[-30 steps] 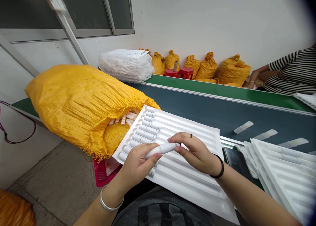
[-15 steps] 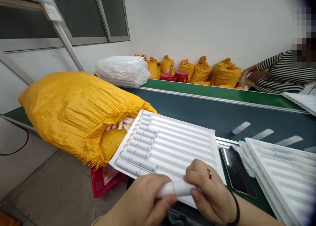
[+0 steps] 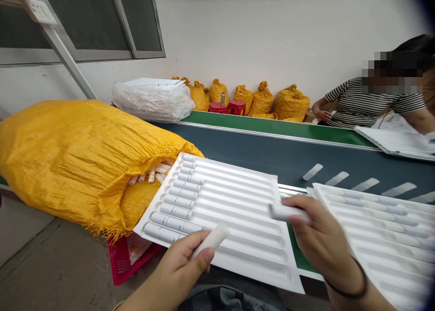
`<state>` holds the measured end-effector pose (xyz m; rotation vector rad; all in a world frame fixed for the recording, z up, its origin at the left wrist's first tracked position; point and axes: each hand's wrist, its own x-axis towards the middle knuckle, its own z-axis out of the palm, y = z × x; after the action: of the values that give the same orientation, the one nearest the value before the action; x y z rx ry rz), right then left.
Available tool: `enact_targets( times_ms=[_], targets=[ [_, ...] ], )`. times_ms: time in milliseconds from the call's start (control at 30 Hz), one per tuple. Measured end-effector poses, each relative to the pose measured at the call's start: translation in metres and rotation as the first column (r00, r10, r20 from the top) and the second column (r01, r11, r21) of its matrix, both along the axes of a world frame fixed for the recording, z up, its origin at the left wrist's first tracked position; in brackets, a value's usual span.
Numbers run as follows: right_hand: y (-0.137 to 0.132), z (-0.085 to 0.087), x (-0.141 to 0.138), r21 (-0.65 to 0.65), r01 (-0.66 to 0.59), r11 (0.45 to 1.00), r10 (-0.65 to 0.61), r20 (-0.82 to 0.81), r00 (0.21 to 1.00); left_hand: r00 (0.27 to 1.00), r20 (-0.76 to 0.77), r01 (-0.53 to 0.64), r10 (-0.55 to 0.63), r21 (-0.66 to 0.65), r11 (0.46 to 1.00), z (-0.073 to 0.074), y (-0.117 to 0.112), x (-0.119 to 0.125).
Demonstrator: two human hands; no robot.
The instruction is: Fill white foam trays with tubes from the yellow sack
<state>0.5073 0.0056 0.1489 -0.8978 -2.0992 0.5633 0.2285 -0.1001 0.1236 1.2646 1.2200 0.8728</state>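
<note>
Your left hand [image 3: 185, 261] is curled round a white tube [image 3: 211, 242], held over the near edge of the tray [image 3: 244, 197]. Your right hand [image 3: 317, 231] pinches a second tube [image 3: 285, 211] by the tray's right side. That one is blurry, so I can't tell what its dark end is. The two tubes are apart. Printed tubes [image 3: 178, 201] lie in the tray's left ends, beside the open yellow sack [image 3: 74, 157].
</note>
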Motion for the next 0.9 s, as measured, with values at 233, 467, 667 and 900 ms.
enact_targets(
  times_ms=[233,467,667,900],
  targets=[
    [0.022,-0.015,-0.055,-0.078,-0.322,0.943,0.304,-0.186,0.934,0.999,0.020,-0.041,0.039,0.143,0.989,0.002,0.037,0.006],
    [0.038,-0.003,-0.050,0.085,-0.570,0.818,0.568,0.047,0.822,0.999,-0.044,0.004,-0.001,0.075,0.997,0.003,0.040,0.001],
    [0.044,-0.009,-0.058,0.018,-0.524,0.852,0.521,0.074,0.850,0.918,-0.373,0.043,0.134,0.430,0.902,0.007,0.037,0.000],
    [0.041,-0.021,-0.065,-0.381,-0.325,0.866,0.329,-0.056,0.943,0.631,-0.640,0.266,0.439,0.710,0.653,-0.005,0.039,-0.003]
  ],
)
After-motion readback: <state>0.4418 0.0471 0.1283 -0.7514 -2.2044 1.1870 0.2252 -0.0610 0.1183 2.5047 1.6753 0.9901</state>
